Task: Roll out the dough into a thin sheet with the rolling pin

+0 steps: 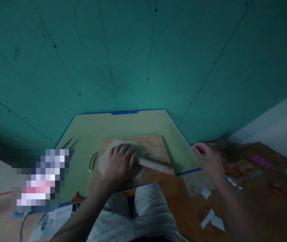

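Observation:
A round flat sheet of dough (105, 160) lies on a wooden cutting board (156, 146). Over the dough, my left hand (119, 164) is closed on the near end of a wooden rolling pin (156, 165), covering that end. The rest of the pin slants to the right across the board. Beyond the table's right edge, my right hand (207, 159) is raised with curled fingers pressed together. Whatever they hold, if anything, is too small to make out.
Under the board is a pale green table (143, 122) with blue edging, against a green wall (133, 67). A metal handle (92, 162) shows left of the board. A blurred-out object (41, 181) stands farther left; white scraps (216, 222) lie on the floor.

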{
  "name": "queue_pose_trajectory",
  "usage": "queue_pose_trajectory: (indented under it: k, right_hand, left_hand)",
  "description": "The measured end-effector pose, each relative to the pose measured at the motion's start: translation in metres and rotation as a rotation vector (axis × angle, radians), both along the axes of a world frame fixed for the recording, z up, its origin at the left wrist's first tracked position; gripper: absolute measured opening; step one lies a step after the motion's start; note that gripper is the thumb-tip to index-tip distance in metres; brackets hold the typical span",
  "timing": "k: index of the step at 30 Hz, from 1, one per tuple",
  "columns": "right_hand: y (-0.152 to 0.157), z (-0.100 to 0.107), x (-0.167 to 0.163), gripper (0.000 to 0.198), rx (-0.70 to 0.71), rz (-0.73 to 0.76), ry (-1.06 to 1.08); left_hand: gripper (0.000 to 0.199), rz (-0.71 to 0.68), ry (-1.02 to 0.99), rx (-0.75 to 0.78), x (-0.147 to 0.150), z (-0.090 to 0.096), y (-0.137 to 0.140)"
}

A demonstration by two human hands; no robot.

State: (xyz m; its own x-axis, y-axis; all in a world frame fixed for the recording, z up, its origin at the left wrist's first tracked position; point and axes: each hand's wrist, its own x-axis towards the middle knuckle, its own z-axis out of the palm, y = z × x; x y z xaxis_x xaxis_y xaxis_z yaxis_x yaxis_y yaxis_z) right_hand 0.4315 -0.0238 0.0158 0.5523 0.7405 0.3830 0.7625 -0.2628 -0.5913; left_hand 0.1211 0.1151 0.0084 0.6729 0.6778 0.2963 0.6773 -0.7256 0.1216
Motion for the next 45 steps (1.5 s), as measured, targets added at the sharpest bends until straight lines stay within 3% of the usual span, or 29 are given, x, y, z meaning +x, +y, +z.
queue_pose_trajectory:
  k: [6, 10, 14, 18, 21, 28, 31, 36, 39, 42, 45]
  right_hand:
    - [-0.036, 0.009, 0.046, 0.036, -0.017, -0.201, -0.073]
    - [-0.043, 0.011, 0.050, 0.040, -0.116, -0.241, -0.142]
    - [-0.022, 0.005, -0.002, 0.039, -0.031, -0.018, -0.153]
    - [0.001, -0.011, -0.081, 0.041, -0.067, 0.358, -0.150]
    - [0.014, -0.023, -0.111, 0.043, -0.129, 0.475, -0.206]
    - [0.047, -0.026, -0.085, 0.039, -0.171, 0.404, -0.299]
    - [0.036, -0.024, -0.093, 0.042, -0.212, 0.470, -0.311]
    - [0.008, -0.024, -0.116, 0.055, -0.151, 0.581, -0.357]
    - [0.023, -0.023, -0.105, 0.049, -0.189, 0.546, -0.370]
    - [0.040, -0.022, -0.092, 0.046, -0.223, 0.500, -0.384]
    - [0.025, -0.022, -0.102, 0.050, -0.217, 0.551, -0.373]
  left_hand:
    - [0.045, -0.006, -0.017, 0.036, -0.001, -0.003, 0.001]
    - [0.045, 0.001, -0.019, 0.025, 0.000, -0.002, 0.002]
    - [0.045, -0.005, -0.004, 0.016, 0.000, -0.002, 0.001]
    - [0.049, 0.013, 0.024, 0.073, -0.002, -0.004, 0.000]
    - [0.047, 0.011, 0.067, 0.103, 0.007, -0.004, 0.009]
    - [0.053, 0.059, 0.044, 0.010, 0.054, -0.003, 0.050]
    - [0.051, 0.035, 0.015, 0.049, 0.036, -0.008, 0.033]
    - [0.055, 0.003, 0.024, 0.068, -0.006, -0.010, -0.001]
    - [0.049, -0.046, 0.093, 0.059, 0.009, -0.002, 0.014]
    - [0.046, 0.011, 0.153, 0.030, 0.030, 0.006, 0.031]
    - [0.049, -0.021, 0.149, 0.037, 0.016, 0.002, 0.017]
